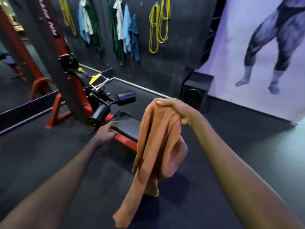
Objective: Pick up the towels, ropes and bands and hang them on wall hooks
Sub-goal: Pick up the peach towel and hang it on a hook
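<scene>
Right hand (175, 111) raised, fist gripping orange towel (155, 156); left hand (107, 131) extended low, fingers relaxed.

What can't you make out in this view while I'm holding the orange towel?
Wall hooks: head view, cut off by the top edge above the yellow rubber bands and blue cloth towels.
Black padded bench: head view, part hidden behind the orange cloth towel the right hand grips.
Left hand: blurred; contact with the bench unclear.

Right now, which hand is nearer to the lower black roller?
Left. The left hand is just below the lower black roller; the right hand is further right, gripping the orange towel.
</scene>
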{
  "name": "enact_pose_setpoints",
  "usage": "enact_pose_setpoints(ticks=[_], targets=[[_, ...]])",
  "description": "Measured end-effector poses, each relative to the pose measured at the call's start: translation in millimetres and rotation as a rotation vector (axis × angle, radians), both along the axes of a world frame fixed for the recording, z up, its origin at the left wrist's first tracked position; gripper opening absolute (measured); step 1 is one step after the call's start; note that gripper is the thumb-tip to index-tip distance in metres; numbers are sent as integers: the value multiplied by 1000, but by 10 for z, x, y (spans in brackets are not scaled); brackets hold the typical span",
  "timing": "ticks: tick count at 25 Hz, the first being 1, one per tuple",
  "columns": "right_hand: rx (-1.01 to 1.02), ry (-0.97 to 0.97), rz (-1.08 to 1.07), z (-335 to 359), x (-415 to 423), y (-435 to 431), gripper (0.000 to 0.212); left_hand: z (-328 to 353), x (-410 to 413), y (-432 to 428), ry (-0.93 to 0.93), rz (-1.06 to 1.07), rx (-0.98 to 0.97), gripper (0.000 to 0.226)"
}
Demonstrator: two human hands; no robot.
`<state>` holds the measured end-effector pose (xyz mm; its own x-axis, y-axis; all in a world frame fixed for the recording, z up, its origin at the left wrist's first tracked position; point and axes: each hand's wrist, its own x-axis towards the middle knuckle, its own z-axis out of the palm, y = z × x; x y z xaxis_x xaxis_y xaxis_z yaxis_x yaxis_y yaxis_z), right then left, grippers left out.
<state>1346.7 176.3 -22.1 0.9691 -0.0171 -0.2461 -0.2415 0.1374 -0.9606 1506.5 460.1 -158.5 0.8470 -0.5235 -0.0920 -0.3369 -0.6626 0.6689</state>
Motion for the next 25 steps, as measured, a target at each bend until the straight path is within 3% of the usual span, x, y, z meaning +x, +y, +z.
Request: enact_pose_setpoints(ticks=[5,9,11,14,17,20,22,25], targets=[[-99,-25,-72,110,-602,-1235,46,41,-442,-1298,-21,-88,29,58],[-141,-79,-88,310,-763,-1962,31,92,-561,-2135,-25,-140,-23,57],[-164,-77,-112,383,-726,-2317,36,172,-603,-2618,32,-194,-83,56],[-224,-59,-154,451,-601,-2820,51,358,-645,-3477,292,-447,-188,55],[-228,-50,-241,540,-555,-3322,41,566,-808,-4292,636,-687,-249,43],[-232,-61,-394,514,-554,-3779,37,703,-983,-5002,611,-593,-384,26],[-172,-94,-432,303,-613,-4119,46,748,-999,-5392,600,-490,-530,26],[-249,-10,-222,-376,-832,-4754,53,747,-837,-5926,562,-375,-617,30]])
